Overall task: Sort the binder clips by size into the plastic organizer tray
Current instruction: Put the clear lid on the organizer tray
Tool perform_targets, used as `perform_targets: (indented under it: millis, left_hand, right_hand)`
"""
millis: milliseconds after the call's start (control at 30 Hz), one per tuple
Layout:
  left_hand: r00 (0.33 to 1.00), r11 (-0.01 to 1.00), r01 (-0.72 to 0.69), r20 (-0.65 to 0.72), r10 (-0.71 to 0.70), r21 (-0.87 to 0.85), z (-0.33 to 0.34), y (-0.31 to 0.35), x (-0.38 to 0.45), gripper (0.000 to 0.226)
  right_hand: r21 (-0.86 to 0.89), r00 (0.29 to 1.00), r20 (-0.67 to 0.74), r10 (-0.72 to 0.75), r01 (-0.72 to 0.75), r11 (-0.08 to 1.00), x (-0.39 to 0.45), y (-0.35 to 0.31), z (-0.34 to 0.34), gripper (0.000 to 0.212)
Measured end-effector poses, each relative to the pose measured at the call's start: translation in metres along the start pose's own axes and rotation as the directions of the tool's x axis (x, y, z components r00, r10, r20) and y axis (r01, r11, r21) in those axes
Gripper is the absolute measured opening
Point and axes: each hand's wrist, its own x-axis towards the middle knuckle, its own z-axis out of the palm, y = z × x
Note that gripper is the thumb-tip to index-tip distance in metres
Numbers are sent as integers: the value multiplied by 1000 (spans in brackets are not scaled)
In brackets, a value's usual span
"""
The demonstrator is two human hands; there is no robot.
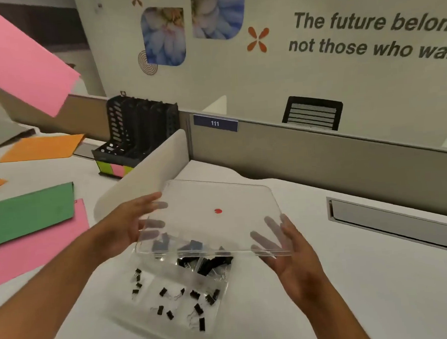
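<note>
A clear plastic organizer tray (pixel 136 308) lies on the white desk in front of me. Small black binder clips (pixel 197 308) are scattered in its near compartments, and larger black clips (pixel 210 265) fill a far compartment. Above the tray I hold its clear lid (pixel 213 196), which bears a red dot, tilted up at the far side. My left hand (pixel 128 227) supports the lid's left edge with fingers spread beneath it. My right hand (pixel 290 251) holds the right near corner, fingers straight under the plastic. Blue shapes show through the lid's near edge.
Green (pixel 29 214), pink (pixel 33 249) and orange (pixel 43 147) folders lie to the left. A black file sorter (pixel 141 129) stands at the back by a low divider panel (pixel 144 174). A grey partition wall (pixel 321 153) runs behind, with a cable slot (pixel 393 221) at right.
</note>
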Motion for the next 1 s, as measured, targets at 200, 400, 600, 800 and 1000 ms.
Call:
perform_targets:
  millis: [200,400,600,800,1000]
  left_hand:
    - [958,995,-7,-286,34,95,-18,-63,-58,69]
    - [906,852,84,-395,150,516,-38,-114,-69,56]
    - [895,775,62,-378,236,630,-62,-147,-37,45]
    - [897,693,-36,-283,341,720,-70,-172,-6,42]
    - [917,739,-29,-276,287,673,-70,-189,6,43]
  right_hand:
    - [-585,997,-64,-39,-6,811,-47,68,-13,56]
    - [-760,998,-35,51,-60,647,-71,130,-13,67]
    - [-842,994,-75,75,-104,529,-57,172,-1,65]
    - [-854,974,-225,7,-200,481,-40,187,13,55]
    - [-880,954,-278,-116,-205,429,-38,203,16,51]
